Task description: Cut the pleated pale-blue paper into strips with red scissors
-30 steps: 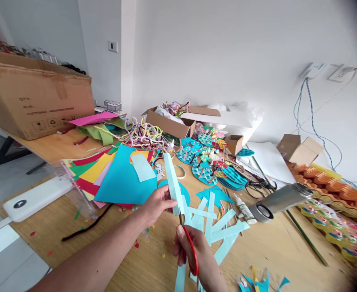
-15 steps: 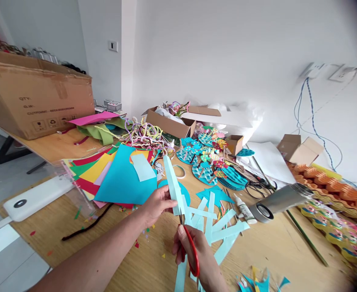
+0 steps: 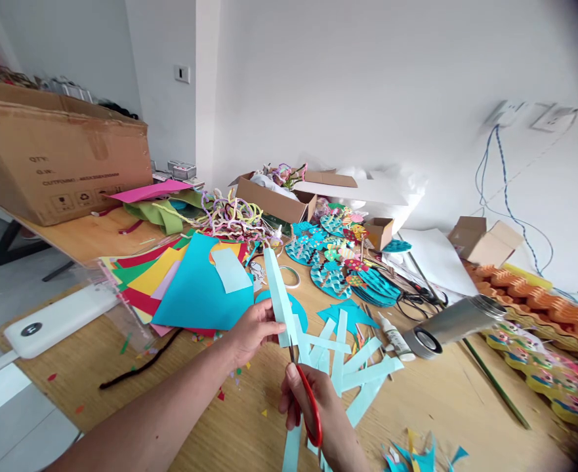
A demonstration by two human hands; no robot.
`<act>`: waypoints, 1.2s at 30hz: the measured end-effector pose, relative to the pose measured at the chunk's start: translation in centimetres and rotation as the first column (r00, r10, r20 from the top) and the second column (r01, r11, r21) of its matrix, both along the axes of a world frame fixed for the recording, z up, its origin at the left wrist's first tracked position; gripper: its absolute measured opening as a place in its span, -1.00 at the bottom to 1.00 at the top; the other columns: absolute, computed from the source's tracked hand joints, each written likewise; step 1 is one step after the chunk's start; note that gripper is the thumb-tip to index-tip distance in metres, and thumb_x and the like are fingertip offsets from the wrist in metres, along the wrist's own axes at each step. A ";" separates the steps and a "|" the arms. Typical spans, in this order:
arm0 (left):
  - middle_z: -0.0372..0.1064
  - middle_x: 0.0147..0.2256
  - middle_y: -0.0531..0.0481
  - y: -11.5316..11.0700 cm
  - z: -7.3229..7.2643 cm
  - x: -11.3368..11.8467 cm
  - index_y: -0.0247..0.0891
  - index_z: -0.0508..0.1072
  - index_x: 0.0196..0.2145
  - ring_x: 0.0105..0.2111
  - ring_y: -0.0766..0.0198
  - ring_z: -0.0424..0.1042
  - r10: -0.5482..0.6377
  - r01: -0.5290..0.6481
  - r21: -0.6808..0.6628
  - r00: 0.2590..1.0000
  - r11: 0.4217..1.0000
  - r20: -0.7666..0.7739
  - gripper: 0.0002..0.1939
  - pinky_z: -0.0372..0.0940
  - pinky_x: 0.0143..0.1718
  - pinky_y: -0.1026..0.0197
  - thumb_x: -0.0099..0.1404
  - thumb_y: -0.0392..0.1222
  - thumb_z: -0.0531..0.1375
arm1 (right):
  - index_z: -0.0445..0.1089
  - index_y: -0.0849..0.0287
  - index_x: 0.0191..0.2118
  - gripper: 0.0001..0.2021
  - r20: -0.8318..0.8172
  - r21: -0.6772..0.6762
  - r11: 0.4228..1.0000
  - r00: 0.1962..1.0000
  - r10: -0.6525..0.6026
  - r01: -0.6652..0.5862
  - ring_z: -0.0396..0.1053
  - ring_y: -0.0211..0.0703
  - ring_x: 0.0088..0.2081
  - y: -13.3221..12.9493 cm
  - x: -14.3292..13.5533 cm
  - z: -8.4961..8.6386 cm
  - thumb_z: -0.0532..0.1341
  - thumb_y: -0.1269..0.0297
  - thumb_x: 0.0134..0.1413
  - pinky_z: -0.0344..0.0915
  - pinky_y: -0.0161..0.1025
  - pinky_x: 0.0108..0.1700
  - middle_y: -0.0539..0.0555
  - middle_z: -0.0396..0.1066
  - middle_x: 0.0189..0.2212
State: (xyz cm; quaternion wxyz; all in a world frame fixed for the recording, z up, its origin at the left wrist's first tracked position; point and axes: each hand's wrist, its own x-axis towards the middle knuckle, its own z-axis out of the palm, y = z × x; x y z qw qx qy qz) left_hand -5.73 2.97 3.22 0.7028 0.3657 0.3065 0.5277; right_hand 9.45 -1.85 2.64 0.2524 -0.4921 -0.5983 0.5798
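My left hand (image 3: 255, 330) pinches a long pale-blue paper strip (image 3: 277, 288) near its lower end, holding it tilted up above the table. In my right hand (image 3: 321, 406) are red-handled scissors (image 3: 313, 410), fingers wrapped round the loops. Their blades meet the strip's bottom edge; whether they are parted is hard to make out. Several cut pale-blue strips (image 3: 362, 378) lie criss-crossed beside and beneath my right hand. Behind my left hand is a round blue paper piece (image 3: 296, 311), partly hidden.
Coloured paper sheets (image 3: 200, 288) are stacked at left, near a white device (image 3: 62, 321). Pipe cleaners (image 3: 229, 216) heap at the back. Rightward are a glue bottle (image 3: 395, 337), a metal flask (image 3: 458, 324), egg trays (image 3: 539, 308) and blue scraps (image 3: 424, 455).
Very little differs. The strip and the scissors have shifted only slightly, with both hands keeping their hold.
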 end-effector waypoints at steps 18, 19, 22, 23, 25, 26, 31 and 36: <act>0.36 -0.40 0.00 -0.1 0.1 0.1 -0.25 0.40 -0.29 -0.37 0.24 0.36 -0.001 0.001 -0.007 1.000 1.000 -0.004 -0.74 0.23 -0.36 0.20 -0.01 -0.32 0.23 | 0.23 0.26 -0.55 -0.53 0.040 0.007 1.000 0.999 -0.008 0.008 0.18 -0.41 -0.75 0.1 -0.1 0.1 0.02 -0.10 0.04 -0.03 -0.46 -0.71 -0.01 0.32 -0.71; 0.36 -0.40 0.00 -0.2 0.1 0.1 -0.24 0.40 -0.29 -0.37 0.24 0.36 -0.002 0.002 -0.008 1.000 1.000 -0.003 -0.74 0.23 -0.35 0.20 -0.02 -0.32 0.23 | 0.23 0.26 -0.55 -0.53 0.042 0.004 1.000 0.999 -0.010 0.010 0.17 -0.41 -0.75 0.0 -0.1 0.1 0.02 -0.10 0.04 -0.04 -0.46 -0.71 -0.01 0.32 -0.71; 0.35 -0.40 0.00 -0.1 0.2 0.1 -0.24 0.39 -0.29 -0.37 0.24 0.36 -0.004 0.004 -0.009 1.000 1.000 0.001 -0.75 0.23 -0.35 0.19 -0.01 -0.33 0.23 | 0.23 0.26 -0.55 -0.53 0.038 -0.005 1.000 0.999 -0.014 0.014 0.15 -0.42 -0.76 0.0 -0.2 0.2 0.02 -0.11 0.03 -0.05 -0.47 -0.72 -0.02 0.30 -0.72; 0.35 -0.40 0.00 -0.1 0.2 0.1 -0.25 0.39 -0.30 -0.37 0.24 0.35 -0.007 0.007 -0.007 1.000 1.000 0.002 -0.75 0.23 -0.35 0.19 -0.01 -0.33 0.22 | 0.23 0.26 -0.55 -0.53 0.039 -0.009 1.000 0.999 -0.015 0.015 0.15 -0.43 -0.77 0.0 -0.2 0.2 0.02 -0.12 0.03 -0.06 -0.47 -0.72 -0.03 0.30 -0.72; 0.35 -0.41 0.01 -0.1 0.1 0.1 -0.25 0.39 -0.30 -0.38 0.25 0.35 -0.015 0.015 -0.002 1.000 1.000 0.002 -0.76 0.23 -0.36 0.20 -0.01 -0.34 0.22 | 0.23 0.26 -0.54 -0.52 0.043 -0.012 1.000 0.999 -0.017 0.017 0.14 -0.43 -0.77 0.0 -0.2 0.1 0.02 -0.12 0.03 -0.07 -0.47 -0.73 -0.03 0.30 -0.72; 0.34 -0.42 0.01 -0.1 0.1 0.1 -0.25 0.39 -0.30 -0.39 0.25 0.35 -0.018 0.018 0.001 1.000 1.000 0.003 -0.76 0.23 -0.36 0.20 -0.01 -0.34 0.22 | 0.22 0.26 -0.55 -0.52 0.046 -0.012 1.000 0.999 -0.018 0.019 0.14 -0.44 -0.78 0.0 -0.2 0.1 0.02 -0.13 0.03 -0.07 -0.47 -0.73 -0.03 0.29 -0.73; 0.34 -0.41 0.01 0.0 0.1 0.1 -0.26 0.38 -0.29 -0.38 0.25 0.35 -0.016 0.016 0.001 1.000 1.000 0.001 -0.75 0.23 -0.36 0.21 0.00 -0.34 0.22 | 0.20 0.25 -0.56 -0.52 0.047 -0.009 1.000 0.999 -0.012 0.012 0.15 -0.43 -0.78 0.2 -0.1 -0.3 0.01 -0.14 0.02 -0.07 -0.48 -0.74 -0.04 0.28 -0.74; 0.34 -0.40 0.00 -0.1 0.0 0.1 -0.27 0.37 -0.27 -0.37 0.26 0.35 -0.014 0.014 0.009 1.000 1.000 -0.004 -0.74 0.23 -0.35 0.20 0.01 -0.34 0.21 | 0.18 0.24 -0.57 -0.51 0.067 -0.011 1.000 0.997 -0.024 0.025 0.12 -0.44 -0.79 0.2 -0.1 -0.5 0.01 -0.15 0.01 -0.09 -0.49 -0.75 -0.05 0.25 -0.76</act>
